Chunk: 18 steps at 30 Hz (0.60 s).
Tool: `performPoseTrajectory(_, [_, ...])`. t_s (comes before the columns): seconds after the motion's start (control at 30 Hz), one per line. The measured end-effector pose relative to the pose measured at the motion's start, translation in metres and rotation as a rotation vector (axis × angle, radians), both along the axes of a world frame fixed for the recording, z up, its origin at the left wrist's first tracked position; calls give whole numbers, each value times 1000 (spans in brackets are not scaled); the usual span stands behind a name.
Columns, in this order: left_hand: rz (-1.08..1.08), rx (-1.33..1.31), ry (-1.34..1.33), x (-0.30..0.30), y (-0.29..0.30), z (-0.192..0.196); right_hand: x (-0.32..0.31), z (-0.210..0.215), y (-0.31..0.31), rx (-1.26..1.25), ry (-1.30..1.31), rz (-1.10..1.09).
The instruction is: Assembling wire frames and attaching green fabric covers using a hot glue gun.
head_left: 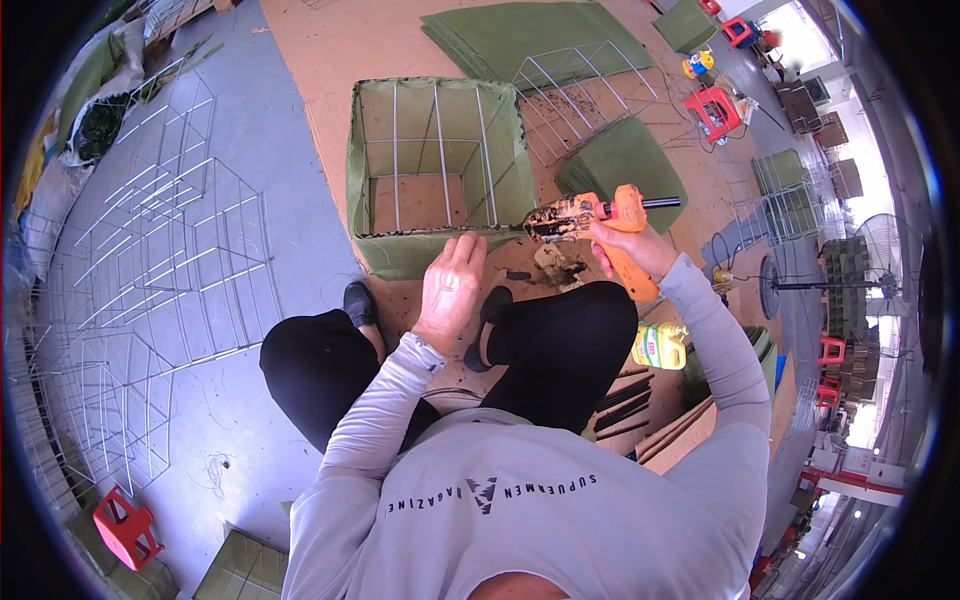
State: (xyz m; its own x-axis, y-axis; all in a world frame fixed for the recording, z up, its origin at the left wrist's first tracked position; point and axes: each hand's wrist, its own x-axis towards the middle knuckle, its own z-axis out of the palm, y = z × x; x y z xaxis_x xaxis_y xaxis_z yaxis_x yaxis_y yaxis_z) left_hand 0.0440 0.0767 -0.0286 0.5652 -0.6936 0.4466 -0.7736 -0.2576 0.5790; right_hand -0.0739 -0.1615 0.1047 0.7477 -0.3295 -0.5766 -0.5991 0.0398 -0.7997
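Though tangled together, bare wire frames (185, 260) at the far left on the grey floor (290, 190), with a red stool (128, 530) toward the lower corner. Next, on brown board (325, 75), a box-shaped frame (500, 135) wrapped in green material, with wires across its open face and dark smears along the rim. At its near edge, the left hand (452, 280), with fingers together and extended against the material; impossible to tell whether gripping it. Beyond the box, flat green sheets (530, 40). At the near right corner, the dark-smeared nozzle end of an orange glue gun (622, 208), clasped by the handle in the right hand (640, 250); contact with the box unclear. Farther right, a folded green sheet (640, 170), a yellow jug (660, 347) beside the right knee, another red stool (712, 112), and finally a standing fan (825, 286).
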Motion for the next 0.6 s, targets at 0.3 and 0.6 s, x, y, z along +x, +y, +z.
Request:
performPoseTrajectory(0.3, [2,-22,18,4,4,-1,5,7,1,-38,10,74])
performPoseTrajectory(0.6, [5,-37,35,4,6,1,17,5,12,-44,15,59])
